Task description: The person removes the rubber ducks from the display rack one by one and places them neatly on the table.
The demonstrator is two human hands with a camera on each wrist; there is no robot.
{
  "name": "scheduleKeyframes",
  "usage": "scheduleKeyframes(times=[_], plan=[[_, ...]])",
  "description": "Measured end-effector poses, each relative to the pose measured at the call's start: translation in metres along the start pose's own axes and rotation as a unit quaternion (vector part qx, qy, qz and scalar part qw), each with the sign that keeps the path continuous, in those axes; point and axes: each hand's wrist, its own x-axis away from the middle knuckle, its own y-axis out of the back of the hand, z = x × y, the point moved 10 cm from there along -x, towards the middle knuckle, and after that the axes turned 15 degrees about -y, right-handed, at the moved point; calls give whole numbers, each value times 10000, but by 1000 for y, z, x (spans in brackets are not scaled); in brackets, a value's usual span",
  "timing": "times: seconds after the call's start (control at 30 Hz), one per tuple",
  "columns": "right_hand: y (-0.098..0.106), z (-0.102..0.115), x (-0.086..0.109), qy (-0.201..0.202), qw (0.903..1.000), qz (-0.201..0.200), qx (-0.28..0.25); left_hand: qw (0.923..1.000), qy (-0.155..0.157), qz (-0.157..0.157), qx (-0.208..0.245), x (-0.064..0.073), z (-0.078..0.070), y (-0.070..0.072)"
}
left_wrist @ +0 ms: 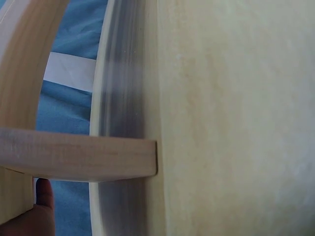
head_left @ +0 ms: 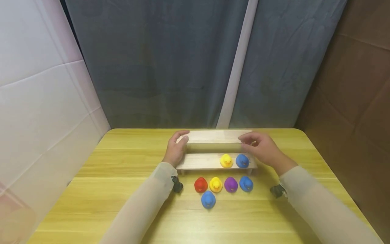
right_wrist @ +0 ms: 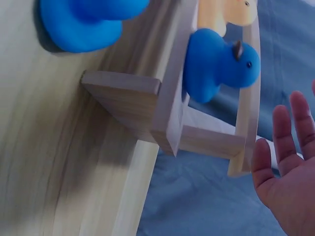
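A two-step wooden shelf [head_left: 201, 162] stands near the table's back edge. My left hand [head_left: 176, 148] holds the left end of its upper step, thumb in front; a fingertip shows beside the wood in the left wrist view. Beside the upper step's right end is my right hand [head_left: 262, 149], its fingers extended and apart with nothing between them in the right wrist view. On the lower step, toward the right, sit a yellow rubber duck [head_left: 226, 161] and a blue rubber duck [head_left: 242, 161].
In front of the shelf, a red duck [head_left: 200, 185], a yellow duck [head_left: 215, 184], a purple duck [head_left: 231, 185] and a blue duck [head_left: 246, 184] form a row on the wooden table [head_left: 106, 189]. Another blue duck [head_left: 208, 200] sits nearer. Grey curtains [head_left: 152, 67] hang behind.
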Motion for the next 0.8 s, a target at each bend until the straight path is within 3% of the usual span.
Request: scheduleKeyframes(times=[0.3, 0.53, 0.8], plan=[[-29, -2, 5, 18, 9979, 543, 346, 10000, -22, -22, -7, 0, 0, -1], [-43, 3, 10, 394, 9947, 835, 458, 10000, 68, -6, -41, 1, 1, 0], [-51, 11, 9, 812, 9904, 715, 860, 9996, 202, 171, 62, 6, -27, -3]])
